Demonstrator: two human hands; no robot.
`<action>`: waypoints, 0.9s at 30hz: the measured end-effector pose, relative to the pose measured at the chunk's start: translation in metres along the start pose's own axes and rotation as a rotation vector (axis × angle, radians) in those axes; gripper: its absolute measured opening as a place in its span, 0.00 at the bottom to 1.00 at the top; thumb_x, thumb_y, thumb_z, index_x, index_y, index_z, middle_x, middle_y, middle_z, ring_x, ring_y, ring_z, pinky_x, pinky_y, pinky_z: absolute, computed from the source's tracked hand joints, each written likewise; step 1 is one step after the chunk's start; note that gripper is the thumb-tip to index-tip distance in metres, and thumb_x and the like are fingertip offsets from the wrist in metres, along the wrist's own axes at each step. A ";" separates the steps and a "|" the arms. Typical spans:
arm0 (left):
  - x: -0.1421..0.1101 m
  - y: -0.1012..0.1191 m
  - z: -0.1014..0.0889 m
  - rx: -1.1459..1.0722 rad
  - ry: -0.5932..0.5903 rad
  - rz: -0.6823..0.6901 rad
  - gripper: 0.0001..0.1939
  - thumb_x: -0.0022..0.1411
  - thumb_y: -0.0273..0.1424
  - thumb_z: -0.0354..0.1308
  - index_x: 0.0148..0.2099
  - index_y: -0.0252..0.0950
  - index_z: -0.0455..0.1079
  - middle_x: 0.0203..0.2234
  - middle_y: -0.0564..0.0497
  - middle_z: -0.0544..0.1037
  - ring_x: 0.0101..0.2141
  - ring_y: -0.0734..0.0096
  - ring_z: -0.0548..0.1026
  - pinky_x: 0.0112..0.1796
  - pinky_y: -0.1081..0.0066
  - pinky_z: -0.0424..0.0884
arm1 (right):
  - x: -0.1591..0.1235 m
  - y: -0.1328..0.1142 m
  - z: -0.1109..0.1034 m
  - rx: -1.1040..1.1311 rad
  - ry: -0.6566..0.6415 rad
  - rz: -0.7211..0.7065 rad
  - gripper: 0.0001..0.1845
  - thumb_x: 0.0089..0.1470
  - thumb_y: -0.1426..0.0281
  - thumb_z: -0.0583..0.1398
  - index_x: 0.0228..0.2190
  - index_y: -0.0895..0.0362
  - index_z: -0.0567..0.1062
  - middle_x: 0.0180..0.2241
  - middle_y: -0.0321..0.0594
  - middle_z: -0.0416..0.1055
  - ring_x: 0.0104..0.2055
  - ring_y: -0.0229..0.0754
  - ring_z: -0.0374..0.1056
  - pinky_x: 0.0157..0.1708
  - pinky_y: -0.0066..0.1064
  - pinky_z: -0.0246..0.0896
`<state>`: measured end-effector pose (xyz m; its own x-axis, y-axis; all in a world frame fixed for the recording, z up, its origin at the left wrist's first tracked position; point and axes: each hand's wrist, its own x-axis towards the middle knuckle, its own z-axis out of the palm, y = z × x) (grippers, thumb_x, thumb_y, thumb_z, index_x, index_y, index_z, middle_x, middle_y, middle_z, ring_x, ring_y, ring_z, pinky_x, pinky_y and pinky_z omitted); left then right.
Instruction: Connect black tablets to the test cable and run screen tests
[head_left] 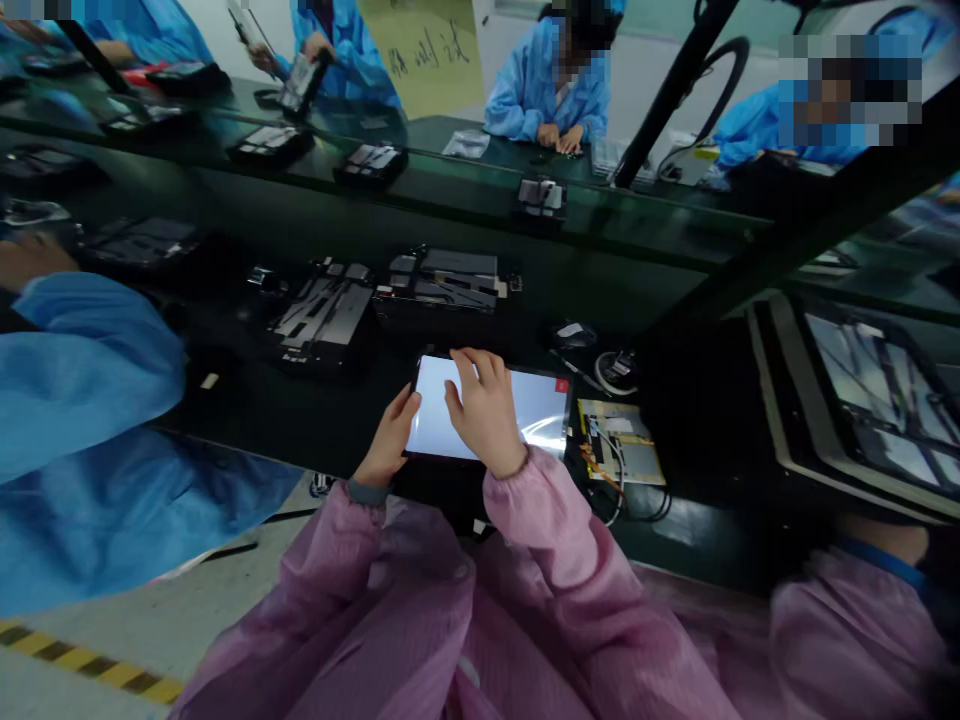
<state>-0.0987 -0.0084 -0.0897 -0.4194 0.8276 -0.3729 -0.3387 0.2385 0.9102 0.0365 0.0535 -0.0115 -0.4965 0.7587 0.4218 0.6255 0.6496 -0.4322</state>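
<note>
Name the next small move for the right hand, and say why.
Probably a light stroke across the lit screen: the right hand is over it with fingers spread, and the left hand holds its left edge, which should steady it.

right hand (pixel 484 410) blocks part of the tablet (pixel 538 395)
red tag (pixel 561 386) too tiny to read, coworker's hand (pixel 34 262) far left kinda blurry, tray stack (pixel 786 400) cut off at right
</note>
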 end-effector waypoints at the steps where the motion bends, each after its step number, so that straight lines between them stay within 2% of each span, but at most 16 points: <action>1: -0.001 0.003 0.002 -0.009 -0.010 -0.004 0.37 0.50 0.49 0.66 0.57 0.35 0.68 0.43 0.43 0.79 0.36 0.59 0.79 0.33 0.68 0.75 | 0.015 -0.004 0.008 -0.038 -0.024 -0.010 0.19 0.59 0.72 0.54 0.52 0.61 0.69 0.52 0.51 0.68 0.55 0.53 0.59 0.52 0.46 0.58; 3: -0.002 0.008 0.006 -0.038 -0.038 -0.006 0.38 0.46 0.46 0.69 0.57 0.34 0.68 0.41 0.44 0.80 0.33 0.61 0.79 0.31 0.69 0.75 | 0.036 -0.008 0.022 -0.098 -0.059 -0.023 0.15 0.59 0.73 0.55 0.48 0.61 0.71 0.50 0.51 0.69 0.54 0.53 0.59 0.52 0.46 0.57; 5: -0.003 0.010 0.008 -0.061 -0.082 0.002 0.38 0.45 0.43 0.70 0.57 0.35 0.67 0.42 0.45 0.80 0.35 0.60 0.79 0.32 0.67 0.75 | 0.047 -0.008 0.030 -0.144 -0.085 -0.030 0.11 0.60 0.75 0.53 0.42 0.60 0.72 0.44 0.49 0.72 0.50 0.51 0.62 0.49 0.44 0.57; 7: -0.002 0.008 0.007 -0.050 -0.084 0.018 0.37 0.47 0.42 0.68 0.58 0.35 0.67 0.47 0.44 0.78 0.41 0.57 0.78 0.37 0.66 0.76 | 0.048 -0.007 0.031 -0.181 -0.093 -0.029 0.11 0.60 0.77 0.51 0.38 0.59 0.72 0.39 0.47 0.72 0.45 0.50 0.63 0.46 0.42 0.58; 9: -0.002 0.004 0.003 -0.007 -0.031 0.047 0.32 0.54 0.45 0.63 0.58 0.36 0.67 0.51 0.43 0.75 0.49 0.55 0.75 0.44 0.65 0.74 | 0.041 -0.005 0.023 -0.190 -0.075 -0.029 0.11 0.61 0.78 0.50 0.37 0.58 0.72 0.39 0.46 0.72 0.45 0.50 0.63 0.44 0.42 0.58; 11: 0.000 -0.001 0.000 0.013 -0.001 0.056 0.30 0.61 0.50 0.54 0.59 0.37 0.67 0.55 0.44 0.73 0.54 0.57 0.71 0.50 0.64 0.71 | 0.024 -0.003 0.006 -0.143 -0.063 -0.041 0.11 0.61 0.78 0.50 0.37 0.58 0.72 0.40 0.47 0.71 0.46 0.50 0.63 0.44 0.41 0.59; 14: 0.002 -0.005 -0.003 -0.056 -0.081 0.020 0.35 0.63 0.57 0.43 0.62 0.40 0.65 0.56 0.46 0.72 0.56 0.57 0.70 0.52 0.62 0.69 | -0.022 0.003 -0.030 0.054 -0.102 -0.071 0.09 0.62 0.77 0.51 0.37 0.58 0.70 0.41 0.46 0.71 0.48 0.48 0.63 0.47 0.40 0.61; 17: 0.003 -0.006 -0.003 -0.111 -0.119 -0.030 0.39 0.61 0.61 0.41 0.62 0.40 0.64 0.55 0.45 0.73 0.54 0.55 0.71 0.52 0.60 0.69 | -0.080 0.012 -0.065 0.222 -0.138 -0.025 0.09 0.61 0.79 0.52 0.39 0.56 0.69 0.42 0.43 0.71 0.50 0.45 0.63 0.50 0.39 0.61; 20: 0.002 -0.003 -0.003 -0.059 -0.090 -0.044 0.39 0.60 0.61 0.42 0.62 0.41 0.65 0.55 0.46 0.73 0.54 0.56 0.71 0.52 0.62 0.69 | -0.126 0.018 -0.087 0.239 -0.102 0.040 0.09 0.60 0.80 0.53 0.38 0.55 0.68 0.42 0.42 0.71 0.51 0.44 0.63 0.50 0.38 0.63; 23: 0.000 -0.001 -0.004 -0.026 -0.070 -0.025 0.37 0.61 0.60 0.43 0.61 0.41 0.65 0.55 0.47 0.73 0.54 0.56 0.71 0.52 0.63 0.69 | -0.150 0.013 -0.099 0.212 -0.073 0.054 0.10 0.58 0.81 0.55 0.38 0.55 0.69 0.41 0.42 0.72 0.52 0.45 0.63 0.48 0.38 0.64; 27: -0.001 -0.001 -0.004 -0.029 -0.077 -0.015 0.35 0.64 0.57 0.42 0.62 0.41 0.64 0.52 0.46 0.76 0.53 0.56 0.73 0.52 0.62 0.69 | -0.156 0.000 -0.111 0.197 -0.007 0.055 0.10 0.56 0.82 0.55 0.38 0.56 0.70 0.39 0.43 0.71 0.50 0.46 0.65 0.46 0.39 0.64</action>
<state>-0.1010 -0.0115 -0.0912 -0.3487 0.8608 -0.3707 -0.3690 0.2375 0.8986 0.1810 -0.0705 0.0113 -0.4690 0.7934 0.3880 0.5224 0.6034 -0.6025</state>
